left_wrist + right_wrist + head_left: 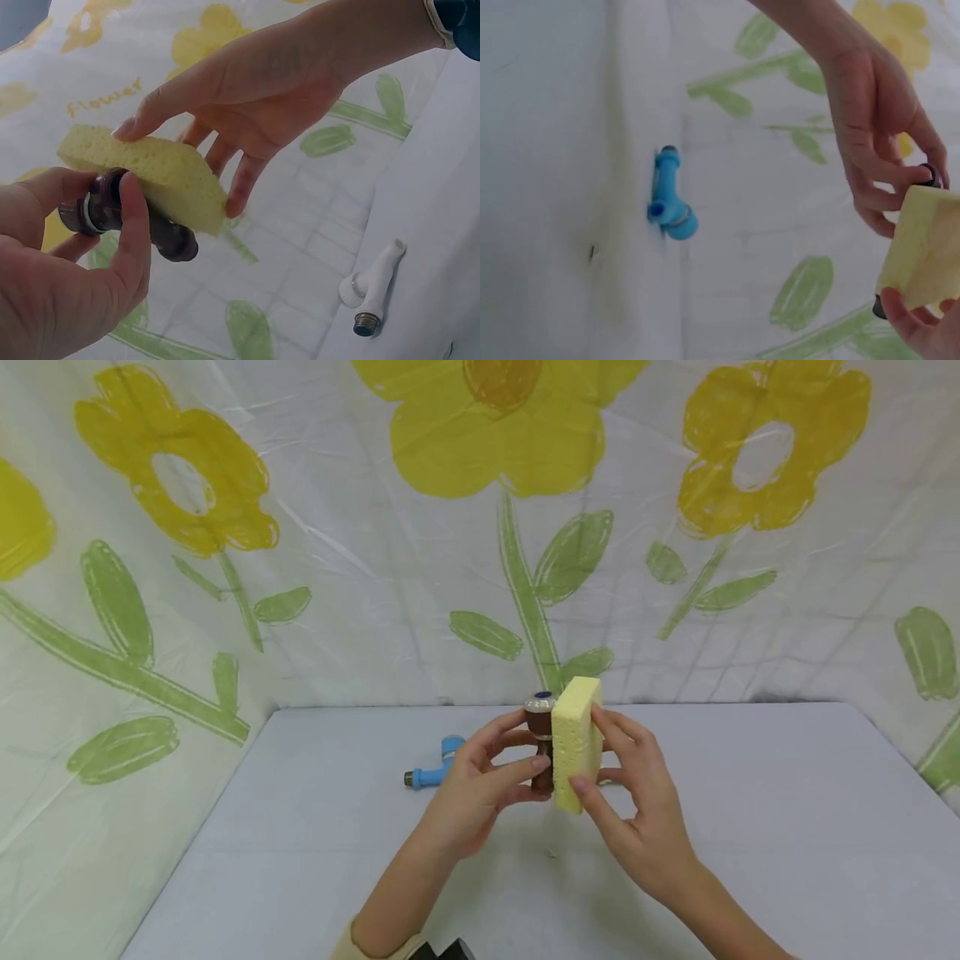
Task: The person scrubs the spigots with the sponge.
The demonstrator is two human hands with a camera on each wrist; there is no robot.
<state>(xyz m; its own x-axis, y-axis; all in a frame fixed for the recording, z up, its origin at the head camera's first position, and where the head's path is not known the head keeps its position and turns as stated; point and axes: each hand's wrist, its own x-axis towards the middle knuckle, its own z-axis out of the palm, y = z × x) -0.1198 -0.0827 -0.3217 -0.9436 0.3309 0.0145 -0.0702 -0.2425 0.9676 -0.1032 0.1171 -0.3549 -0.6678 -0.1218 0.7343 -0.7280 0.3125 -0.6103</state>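
Observation:
In the head view, my left hand (476, 793) grips a dark brown plastic tap (539, 720) with a silvery cap and a blue dot on top. It is held upright above the table. My right hand (651, 814) pinches a pale yellow sponge (576, 747) between thumb and fingers, its flat face against or very close to the tap's side. From the left wrist view, the sponge (169, 169) lies along the brown tap (109, 202). The right wrist view shows the sponge (922, 240) covering most of the tap.
A blue tap (431, 772) lies on the table (300, 827) behind my left hand. A white tap (375, 289) with a metal thread lies on the other side, mostly hidden in the head view. A small speck (551, 853) sits nearer me. A flower-painted sheet (360, 635) hangs behind.

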